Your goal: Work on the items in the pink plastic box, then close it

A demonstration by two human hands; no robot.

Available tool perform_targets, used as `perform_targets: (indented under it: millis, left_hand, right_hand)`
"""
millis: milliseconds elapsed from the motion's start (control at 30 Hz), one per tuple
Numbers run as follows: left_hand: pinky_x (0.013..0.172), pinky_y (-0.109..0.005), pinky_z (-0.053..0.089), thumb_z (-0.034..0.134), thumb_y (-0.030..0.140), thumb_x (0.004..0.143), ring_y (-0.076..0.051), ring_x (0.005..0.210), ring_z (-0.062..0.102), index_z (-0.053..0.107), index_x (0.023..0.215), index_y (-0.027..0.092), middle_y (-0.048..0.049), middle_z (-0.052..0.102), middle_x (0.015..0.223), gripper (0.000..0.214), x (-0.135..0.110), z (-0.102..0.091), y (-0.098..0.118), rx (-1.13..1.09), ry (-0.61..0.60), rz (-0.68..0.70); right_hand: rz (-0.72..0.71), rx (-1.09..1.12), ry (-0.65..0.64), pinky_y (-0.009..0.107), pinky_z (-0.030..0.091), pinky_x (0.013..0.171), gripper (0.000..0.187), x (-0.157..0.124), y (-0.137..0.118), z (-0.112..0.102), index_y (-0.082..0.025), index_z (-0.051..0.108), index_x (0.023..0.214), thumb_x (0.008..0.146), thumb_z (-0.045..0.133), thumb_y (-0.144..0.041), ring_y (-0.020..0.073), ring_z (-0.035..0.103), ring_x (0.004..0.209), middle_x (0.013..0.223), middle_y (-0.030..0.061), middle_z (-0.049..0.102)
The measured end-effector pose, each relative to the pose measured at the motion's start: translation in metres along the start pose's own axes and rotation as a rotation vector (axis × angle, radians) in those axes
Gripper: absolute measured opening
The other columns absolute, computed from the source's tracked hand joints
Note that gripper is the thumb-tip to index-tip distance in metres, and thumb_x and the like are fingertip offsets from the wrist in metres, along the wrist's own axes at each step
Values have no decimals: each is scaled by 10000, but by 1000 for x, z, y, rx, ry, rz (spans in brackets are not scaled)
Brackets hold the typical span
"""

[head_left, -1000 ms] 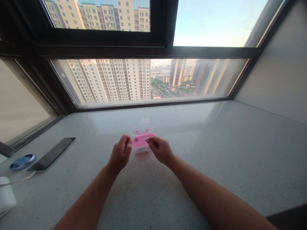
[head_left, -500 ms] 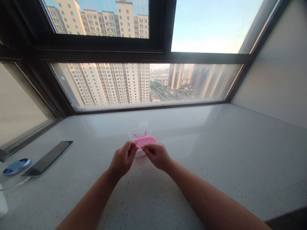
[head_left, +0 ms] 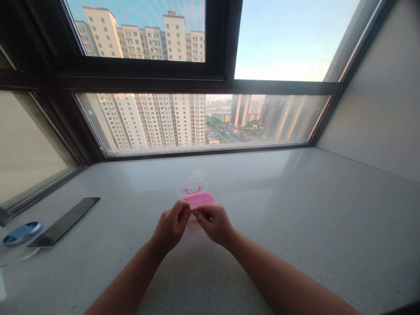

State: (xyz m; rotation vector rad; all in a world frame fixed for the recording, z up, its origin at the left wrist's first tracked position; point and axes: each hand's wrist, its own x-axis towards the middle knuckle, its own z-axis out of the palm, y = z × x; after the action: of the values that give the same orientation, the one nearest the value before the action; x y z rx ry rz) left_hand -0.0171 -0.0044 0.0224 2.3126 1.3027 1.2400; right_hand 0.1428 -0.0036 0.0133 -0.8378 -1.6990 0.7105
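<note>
Pink case [head_left: 201, 199]: seen just above the middle of the frame, set on the pale stone sill [head_left: 295, 210]. Its lower edge is hidden by the fingertips.
Long axis: the oval pink tray is laid left to right across the frame.
Facing: the case is open, and its clear lid [head_left: 192, 187] is folded back on the far side, toward the window [head_left: 203, 118]. A pink U-shaped mark is shown on the lid, open end up.
Left hand [head_left: 172, 225]: held at centre frame, with thumb and forefinger closed into a pinch and the other fingers curled in.
Right hand [head_left: 213, 223]: pinched in the same way, and its fingertips are brought against those of the left hand just below the case.
Held: something tiny may be gripped where the two pinches meet, but it is too small to be made out.
Contact with case: whether the tray is touched cannot be told.
Lower left of frame: a dark phone [head_left: 64, 222] is laid flat and slanted, with a blue disc [head_left: 21, 228] just beside it and a white cable [head_left: 19, 258] below.
</note>
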Motion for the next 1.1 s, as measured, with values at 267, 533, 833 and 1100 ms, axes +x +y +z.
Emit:
perform_targets:
  millis: [267,533,833,1100]
  left_hand:
    - [518,-179,355,464,271,862,-88,509,408,516,839,195,55,452,581,95,-1,1,-4,-3,-5,42]
    - [570,-204,392,489,264,854,-107,566,483,599,823,180,-1,566,650,142,1,0,-4,-9,-32,94]
    - [510,-197,377,533,294,823,-99,504,451,626,761,165,17,545,575,170,2,-2,-6,-12,85,-21]
    - [488,-182,382,533,315,812,-93,490,478,645,765,145,23,561,554,209,6,-5,0,-86,131,-124]
  right_hand:
    - [-31,-35,92,204,304,432,239,0,-8,-3,-129,681,711,804,532,-292,87,355,463,508,-9,473]
    - [-80,-94,79,204,307,455,212,-1,-10,-5,-133,664,712,810,525,-260,84,342,467,498,-24,437]
    - [31,-18,139,196,341,458,256,3,9,-6,-128,646,799,858,499,-330,90,416,466,515,-22,488]
    - [42,-36,128,186,344,458,262,4,14,-7,-130,643,795,863,487,-329,86,427,459,509,-23,492]
